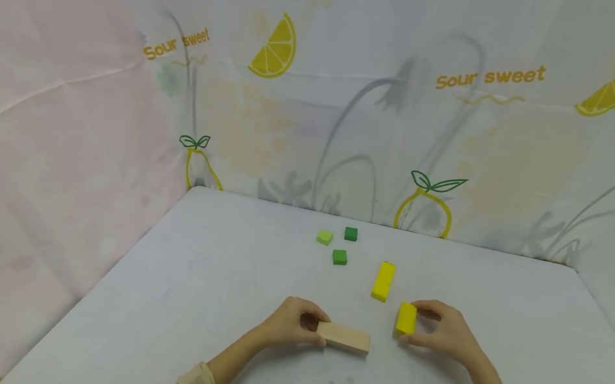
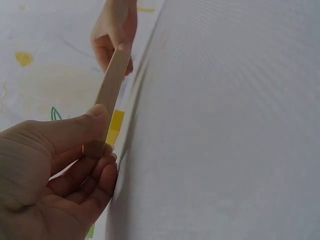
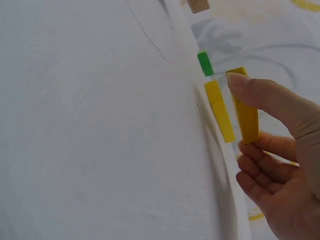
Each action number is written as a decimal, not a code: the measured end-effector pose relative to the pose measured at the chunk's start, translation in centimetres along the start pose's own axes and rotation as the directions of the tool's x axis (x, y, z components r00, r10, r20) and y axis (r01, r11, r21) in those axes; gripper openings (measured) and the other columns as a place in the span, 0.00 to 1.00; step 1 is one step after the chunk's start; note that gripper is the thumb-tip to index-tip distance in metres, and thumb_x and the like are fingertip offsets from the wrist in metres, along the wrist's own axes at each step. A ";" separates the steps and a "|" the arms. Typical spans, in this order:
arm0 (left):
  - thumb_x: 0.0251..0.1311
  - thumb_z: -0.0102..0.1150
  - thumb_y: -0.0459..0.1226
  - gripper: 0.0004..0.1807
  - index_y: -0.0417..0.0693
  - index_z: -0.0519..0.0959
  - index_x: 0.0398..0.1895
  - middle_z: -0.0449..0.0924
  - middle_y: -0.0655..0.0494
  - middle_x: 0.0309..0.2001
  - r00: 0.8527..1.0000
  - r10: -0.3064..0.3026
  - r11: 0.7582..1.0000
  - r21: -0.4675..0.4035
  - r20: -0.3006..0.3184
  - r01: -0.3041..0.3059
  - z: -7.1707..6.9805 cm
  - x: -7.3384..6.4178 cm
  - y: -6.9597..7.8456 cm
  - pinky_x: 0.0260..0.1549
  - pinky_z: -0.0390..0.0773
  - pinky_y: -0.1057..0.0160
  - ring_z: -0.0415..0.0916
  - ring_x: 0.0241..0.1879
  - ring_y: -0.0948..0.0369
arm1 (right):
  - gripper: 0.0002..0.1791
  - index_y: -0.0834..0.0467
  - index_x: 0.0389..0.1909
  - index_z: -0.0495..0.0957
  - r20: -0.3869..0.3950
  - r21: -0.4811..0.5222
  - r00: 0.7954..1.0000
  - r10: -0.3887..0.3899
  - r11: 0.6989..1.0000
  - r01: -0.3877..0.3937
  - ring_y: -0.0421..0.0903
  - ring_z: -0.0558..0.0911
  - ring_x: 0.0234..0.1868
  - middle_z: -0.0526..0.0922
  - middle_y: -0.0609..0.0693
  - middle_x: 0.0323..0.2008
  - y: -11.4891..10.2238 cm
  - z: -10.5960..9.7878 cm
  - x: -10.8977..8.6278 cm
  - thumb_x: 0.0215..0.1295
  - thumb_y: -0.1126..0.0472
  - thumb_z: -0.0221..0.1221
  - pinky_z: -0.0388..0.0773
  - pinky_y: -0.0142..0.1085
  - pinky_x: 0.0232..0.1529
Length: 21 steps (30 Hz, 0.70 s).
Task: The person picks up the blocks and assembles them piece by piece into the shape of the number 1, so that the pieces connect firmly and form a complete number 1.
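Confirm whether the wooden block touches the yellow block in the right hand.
Apart. The head view shows white tabletop between the wooden block and the held yellow block.

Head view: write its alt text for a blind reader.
A person's left hand holds a pale wooden block and the right hand grips one yellow block at a white table. Farther back lie a second yellow block and three small green blocks, before a lemon-print backdrop.

Three green blocks – two yellow blocks – one wooden block.
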<state>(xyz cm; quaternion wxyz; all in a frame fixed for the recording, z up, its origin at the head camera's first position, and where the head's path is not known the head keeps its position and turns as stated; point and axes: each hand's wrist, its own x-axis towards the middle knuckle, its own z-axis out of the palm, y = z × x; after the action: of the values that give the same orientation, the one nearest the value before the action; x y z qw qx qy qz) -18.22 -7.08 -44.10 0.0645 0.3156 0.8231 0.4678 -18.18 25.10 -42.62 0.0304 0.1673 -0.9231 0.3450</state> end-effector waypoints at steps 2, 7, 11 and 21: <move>0.43 0.73 0.30 0.16 0.33 0.82 0.38 0.82 0.47 0.33 1.000 0.004 1.000 0.006 -0.002 -0.004 0.1 0.0 0.0 0.31 0.75 0.72 0.73 0.29 0.70 | 0.34 0.71 0.46 0.76 -0.002 0.006 1.000 -0.008 1.000 0.008 0.58 0.79 0.46 0.81 0.61 0.44 0.0 0.1 0.1 0.39 0.55 0.75 0.75 0.49 0.47; 0.43 0.72 0.31 0.16 0.34 0.82 0.38 0.83 0.46 0.34 1.000 0.013 1.000 0.024 0.001 -0.013 0.3 -0.1 0.1 0.34 0.75 0.71 0.75 0.31 0.67 | 0.33 0.71 0.45 0.77 -0.006 0.010 0.999 -0.053 0.999 0.053 0.58 0.80 0.45 0.81 0.61 0.43 -0.2 0.4 0.4 0.39 0.56 0.75 0.76 0.48 0.46; 0.43 0.72 0.32 0.17 0.34 0.82 0.38 0.83 0.47 0.37 1.000 0.018 0.999 0.051 0.011 -0.019 0.5 -0.2 0.3 0.37 0.75 0.71 0.77 0.35 0.66 | 0.33 0.70 0.45 0.77 0.010 0.006 0.997 -0.071 0.997 0.071 0.57 0.80 0.45 0.81 0.60 0.43 -0.4 0.7 0.6 0.39 0.55 0.75 0.76 0.47 0.46; 0.41 0.74 0.34 0.17 0.37 0.83 0.37 0.82 0.51 0.36 1.000 0.011 0.989 0.149 0.013 -0.013 0.9 -0.1 0.3 0.36 0.73 0.71 0.74 0.35 0.65 | 0.34 0.70 0.46 0.76 0.047 0.046 0.994 -0.095 0.995 0.093 0.57 0.79 0.46 0.80 0.59 0.44 -1.5 1.9 1.2 0.40 0.54 0.75 0.76 0.47 0.47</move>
<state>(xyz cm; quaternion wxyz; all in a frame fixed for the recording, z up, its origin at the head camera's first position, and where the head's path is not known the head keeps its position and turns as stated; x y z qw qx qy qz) -17.60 -6.39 -44.36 0.0431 0.3274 0.8534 0.4034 -18.72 22.44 -42.89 0.0204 0.2196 -0.9068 0.3592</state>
